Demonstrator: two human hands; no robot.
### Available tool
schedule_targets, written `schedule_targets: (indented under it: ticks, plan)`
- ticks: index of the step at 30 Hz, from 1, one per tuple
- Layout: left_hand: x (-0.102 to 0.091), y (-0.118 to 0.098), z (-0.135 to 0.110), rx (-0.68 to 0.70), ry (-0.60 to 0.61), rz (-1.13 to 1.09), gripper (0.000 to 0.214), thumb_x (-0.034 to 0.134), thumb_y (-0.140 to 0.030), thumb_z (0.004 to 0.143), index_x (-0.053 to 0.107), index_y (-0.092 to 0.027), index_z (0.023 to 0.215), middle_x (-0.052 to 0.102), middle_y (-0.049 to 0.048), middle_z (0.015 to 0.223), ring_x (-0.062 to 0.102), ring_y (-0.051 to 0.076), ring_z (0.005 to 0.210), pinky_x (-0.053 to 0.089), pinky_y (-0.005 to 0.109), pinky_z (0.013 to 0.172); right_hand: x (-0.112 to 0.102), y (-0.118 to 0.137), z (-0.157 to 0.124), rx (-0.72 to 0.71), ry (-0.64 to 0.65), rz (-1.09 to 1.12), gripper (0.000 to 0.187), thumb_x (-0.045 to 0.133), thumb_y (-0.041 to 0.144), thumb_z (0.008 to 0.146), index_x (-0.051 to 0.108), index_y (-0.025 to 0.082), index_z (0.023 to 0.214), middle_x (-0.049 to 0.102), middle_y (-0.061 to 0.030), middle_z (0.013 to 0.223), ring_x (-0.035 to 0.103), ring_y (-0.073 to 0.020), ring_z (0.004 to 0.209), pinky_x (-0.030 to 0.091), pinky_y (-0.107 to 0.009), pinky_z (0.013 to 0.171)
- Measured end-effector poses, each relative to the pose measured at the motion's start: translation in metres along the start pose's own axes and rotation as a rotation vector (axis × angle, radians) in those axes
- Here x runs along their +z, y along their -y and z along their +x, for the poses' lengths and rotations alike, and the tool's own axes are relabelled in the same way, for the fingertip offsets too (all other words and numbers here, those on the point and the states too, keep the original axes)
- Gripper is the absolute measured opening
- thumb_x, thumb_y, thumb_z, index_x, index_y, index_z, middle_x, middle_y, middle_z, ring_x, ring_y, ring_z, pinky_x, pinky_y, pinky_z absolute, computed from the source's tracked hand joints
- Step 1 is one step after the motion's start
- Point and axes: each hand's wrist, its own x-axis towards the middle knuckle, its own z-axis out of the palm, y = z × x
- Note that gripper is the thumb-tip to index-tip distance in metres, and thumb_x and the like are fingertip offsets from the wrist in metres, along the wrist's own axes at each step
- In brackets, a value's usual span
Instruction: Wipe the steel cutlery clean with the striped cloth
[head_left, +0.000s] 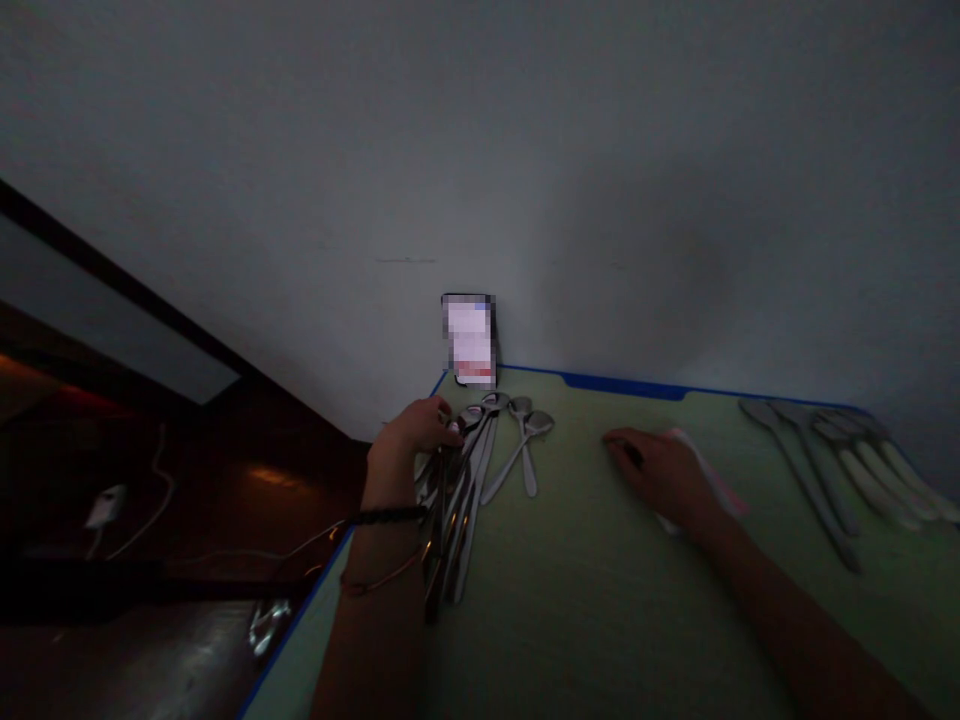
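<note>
At the left of the table, my left hand [412,430] has its fingers curled at the top of a pile of metal spoons [474,480]. It appears to pinch one spoon there, but the fingers partly hide it. Two short spoons [529,455] lie crossed just right of that pile. My right hand [660,470] is low over the table with its fingers bent together, slightly blurred. A flat pink and white item [724,485] shows from beneath it, its kind unclear. Whatever the right fingertips may hold is hidden.
A lit phone [471,340] leans on the wall [600,200] behind the spoons. Long grey utensils [806,480] and several pale-handled utensils [877,465] lie at the right of the green table [570,620]. Left of its blue edge, a white cable [161,480] crosses the dark floor.
</note>
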Motion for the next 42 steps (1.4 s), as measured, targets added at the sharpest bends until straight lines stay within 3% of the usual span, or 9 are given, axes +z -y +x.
schedule_targets:
  ticks: [5,10,15,18,22,29,33,36,42]
  plan:
    - [-0.004,-0.002,-0.006,0.001,-0.009,-0.044,0.033,0.067,-0.020,0.060,0.061,-0.015,0.093,0.067,0.0079,0.095,0.065,0.017,0.068,0.048,0.023,0.055,0.000,0.000,0.000,0.008,-0.012,0.017,0.027,0.039,0.031,0.086,0.061,0.026,0.101,0.070,0.0008,0.092,0.065,-0.0156,0.078,0.047,-0.030,0.074]
    - [-0.026,-0.020,-0.029,0.136,-0.062,-0.126,0.032,0.064,-0.026,0.067,0.060,-0.013,0.096,0.068,0.0087,0.089,0.064,0.017,0.065,0.049,0.028,0.062,0.000,0.000,0.000,0.015,-0.005,0.024,0.028,0.039,0.031,0.086,0.062,0.025,0.102,0.070,-0.0001,0.091,0.065,-0.0157,0.078,0.046,-0.030,0.074]
    - [-0.032,-0.070,-0.058,0.428,-0.040,-0.285,0.046,0.061,-0.030,0.074,0.049,-0.021,0.117,0.059,0.0055,0.114,0.062,0.014,0.085,0.050,0.024,0.070,-0.005,0.004,0.001,0.054,0.047,0.089,0.030,0.039,0.032,0.086,0.061,0.024,0.104,0.069,-0.0020,0.086,0.064,-0.0164,0.073,0.045,-0.030,0.069]
    - [-0.020,-0.106,-0.071,0.766,0.073,-0.484,0.044,0.062,-0.024,0.074,0.050,-0.019,0.116,0.055,0.0079,0.118,0.061,0.014,0.086,0.051,0.024,0.069,-0.018,0.013,0.003,0.045,0.081,0.211,0.030,0.041,0.033,0.085,0.059,0.022,0.107,0.068,-0.0037,0.084,0.062,-0.0164,0.071,0.044,-0.029,0.066]
    - [-0.001,-0.139,-0.081,0.954,0.151,-0.546,0.043,0.064,-0.022,0.073,0.051,-0.019,0.114,0.054,0.0087,0.117,0.061,0.015,0.086,0.052,0.024,0.067,-0.045,0.031,0.004,0.046,0.026,0.431,0.033,0.044,0.031,0.083,0.052,0.018,0.113,0.065,-0.0054,0.084,0.058,-0.0138,0.064,0.044,-0.026,0.059]
    - [0.010,-0.153,-0.088,1.024,0.104,-0.557,0.038,0.064,-0.019,0.074,0.053,-0.018,0.110,0.053,0.0081,0.115,0.060,0.012,0.077,0.053,0.026,0.068,-0.084,0.039,-0.001,0.025,-0.008,0.463,0.034,0.048,0.014,0.076,0.055,0.019,0.108,0.067,-0.0028,0.080,0.058,-0.0112,0.061,0.044,-0.024,0.058]
    - [0.008,-0.158,-0.090,1.053,0.041,-0.571,0.034,0.064,-0.020,0.075,0.057,-0.018,0.109,0.052,0.0080,0.117,0.060,0.011,0.077,0.052,0.026,0.071,-0.093,0.037,-0.002,-0.013,-0.092,0.340,0.038,0.054,0.016,0.075,0.054,0.022,0.113,0.067,-0.0046,0.095,0.062,-0.0133,0.073,0.048,-0.027,0.065]
    - [0.010,-0.164,-0.092,0.991,0.053,-0.658,0.033,0.062,-0.025,0.078,0.058,-0.017,0.109,0.061,0.0079,0.107,0.062,0.013,0.078,0.052,0.025,0.070,-0.096,0.038,-0.005,-0.087,-0.212,0.199,0.033,0.054,0.023,0.079,0.056,0.022,0.112,0.066,-0.0057,0.102,0.063,-0.0141,0.077,0.049,-0.028,0.070]
    - [0.019,-0.173,-0.093,0.810,0.181,-0.734,0.033,0.049,-0.033,0.086,0.057,-0.016,0.114,0.069,0.0047,0.076,0.066,0.014,0.067,0.053,0.025,0.066,-0.101,0.032,-0.007,-0.046,-0.347,-0.073,0.021,0.053,0.036,0.082,0.067,0.022,0.088,0.071,-0.0026,0.079,0.065,-0.0150,0.068,0.044,-0.025,0.059]
